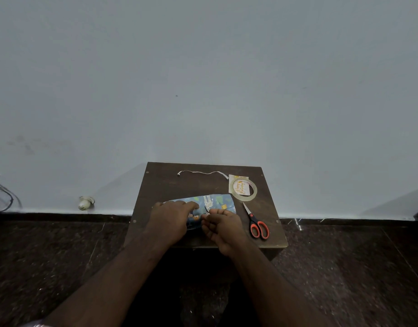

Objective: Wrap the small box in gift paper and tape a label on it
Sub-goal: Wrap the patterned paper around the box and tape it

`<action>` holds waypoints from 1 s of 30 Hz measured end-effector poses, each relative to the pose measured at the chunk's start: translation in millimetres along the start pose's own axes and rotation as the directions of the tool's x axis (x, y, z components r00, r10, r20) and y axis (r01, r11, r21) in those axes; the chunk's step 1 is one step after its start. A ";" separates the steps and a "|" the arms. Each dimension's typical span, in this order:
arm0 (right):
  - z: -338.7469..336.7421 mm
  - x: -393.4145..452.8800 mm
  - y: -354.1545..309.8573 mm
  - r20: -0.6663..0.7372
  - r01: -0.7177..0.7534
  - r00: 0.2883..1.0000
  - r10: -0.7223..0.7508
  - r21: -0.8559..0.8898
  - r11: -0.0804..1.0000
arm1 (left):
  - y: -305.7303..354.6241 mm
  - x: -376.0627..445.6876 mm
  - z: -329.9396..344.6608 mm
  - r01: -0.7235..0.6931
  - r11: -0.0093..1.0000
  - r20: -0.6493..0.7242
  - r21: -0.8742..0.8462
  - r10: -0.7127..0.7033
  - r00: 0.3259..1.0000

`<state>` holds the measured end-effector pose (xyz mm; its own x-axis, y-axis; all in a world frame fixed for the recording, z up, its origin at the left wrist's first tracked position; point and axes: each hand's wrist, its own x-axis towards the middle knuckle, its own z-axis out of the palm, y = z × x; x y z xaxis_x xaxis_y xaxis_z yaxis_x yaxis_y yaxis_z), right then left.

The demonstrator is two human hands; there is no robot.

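Blue patterned gift paper [218, 201] lies folded over the small box in the middle of a small dark wooden table [160, 182]; the box itself is hidden under paper and hands. My left hand [171, 219] presses flat on the paper's left part, fingers spread. Beside it, my right hand [223, 226] pinches a small pale piece, perhaps tape, at the paper's fold. A clear tape roll [243, 188] sits at the back right on top of a white "Happy Birthday" label [240, 187].
Scissors [256, 224] with orange-and-black handles lie at the table's right side, blades pointing away. A thin white paper strip [203, 173] curls along the back edge. A white wall stands behind the table, dark speckled floor around it, and a white object [85, 202] lies at the wall's base.
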<state>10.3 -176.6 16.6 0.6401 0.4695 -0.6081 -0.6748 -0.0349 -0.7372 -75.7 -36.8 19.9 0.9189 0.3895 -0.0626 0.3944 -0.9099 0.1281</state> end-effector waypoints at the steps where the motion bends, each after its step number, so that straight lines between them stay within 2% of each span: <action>1: 0.3 -0.1 -1.5 -0.001 -0.013 1.000 0.013 0.000 1.000 | 0.4 -0.6 -0.7 -0.006 1.000 0.002 0.000 0.006 1.000; 14: 2.7 -5.4 -16.1 -0.012 -0.142 0.990 0.142 -0.004 0.990 | 5.0 -3.2 -5.4 -0.025 0.999 0.062 0.024 0.023 0.998; 20: -3.7 -11.9 -10.4 -0.003 -0.180 0.983 0.181 0.073 0.981 | 5.7 -4.1 -8.0 -0.012 0.999 0.091 0.035 0.009 0.996; 22: -7.0 -15.1 -5.7 -0.014 -0.111 0.994 0.111 0.019 0.994 | 5.7 -4.2 -7.7 -0.011 0.999 0.093 0.030 0.008 0.996; 24: -10.2 -15.5 0.6 -0.009 0.053 0.998 -0.056 -0.205 0.977 | 6.1 -4.4 -8.0 -0.008 0.999 0.096 0.031 0.005 0.995; 25: -10.5 -15.5 3.5 0.013 0.146 0.988 -0.153 -0.387 0.911 | 6.2 -4.6 -8.4 -0.006 0.999 0.097 0.031 0.003 0.995; 27: -8.7 -15.3 6.6 0.122 0.301 0.942 -0.313 -0.720 0.625 | 6.4 -5.5 -8.4 -0.002 1.000 0.090 0.024 0.000 0.996; 29: -3.1 -17.5 6.8 0.255 0.380 0.896 -0.363 -0.862 0.334 | 6.2 -6.6 -7.6 0.002 1.000 0.075 0.015 -0.003 0.997; 30: 0.3 -19.9 6.1 0.299 0.398 0.886 -0.354 -0.882 0.252 | 6.1 -7.1 -7.6 0.002 1.000 0.073 0.016 -0.003 0.997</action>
<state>-6.6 -185.8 24.3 0.6959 0.6925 -0.1901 0.4087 -0.5997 -0.6880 -79.7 -44.0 28.6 0.9147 0.3809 -0.1351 0.3961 -0.9113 0.1125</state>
